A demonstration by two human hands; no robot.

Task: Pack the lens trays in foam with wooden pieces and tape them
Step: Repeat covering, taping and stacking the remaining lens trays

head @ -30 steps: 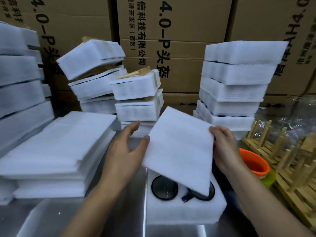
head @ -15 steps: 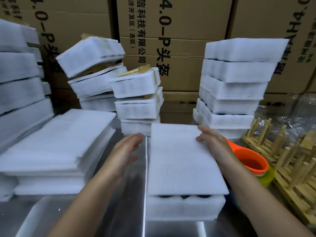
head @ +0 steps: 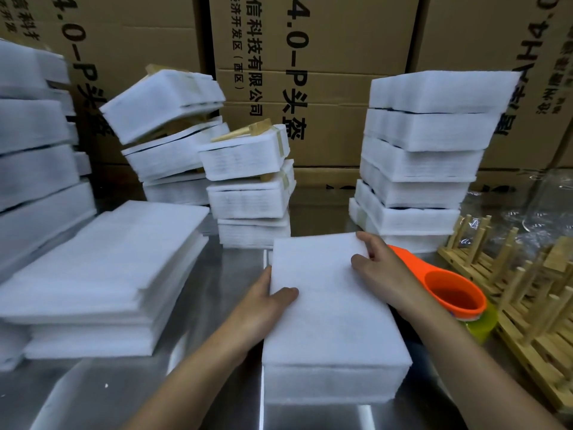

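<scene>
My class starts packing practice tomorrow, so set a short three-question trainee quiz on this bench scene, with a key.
1. True or false: the white foam cover sheet lies flat on the white foam tray.
2. The right hand touches the sheet's: A) far right corner, B) near left corner, C) centre.
3. Fill in: the orange plastic cup sits to the tray's ___.
Key: 1 true; 2 A; 3 right.

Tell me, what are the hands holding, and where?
The white foam sheet on the foam tray. The left hand grips its left edge, thumb on top; the right hand grips its far right corner, thumb on top.
</scene>
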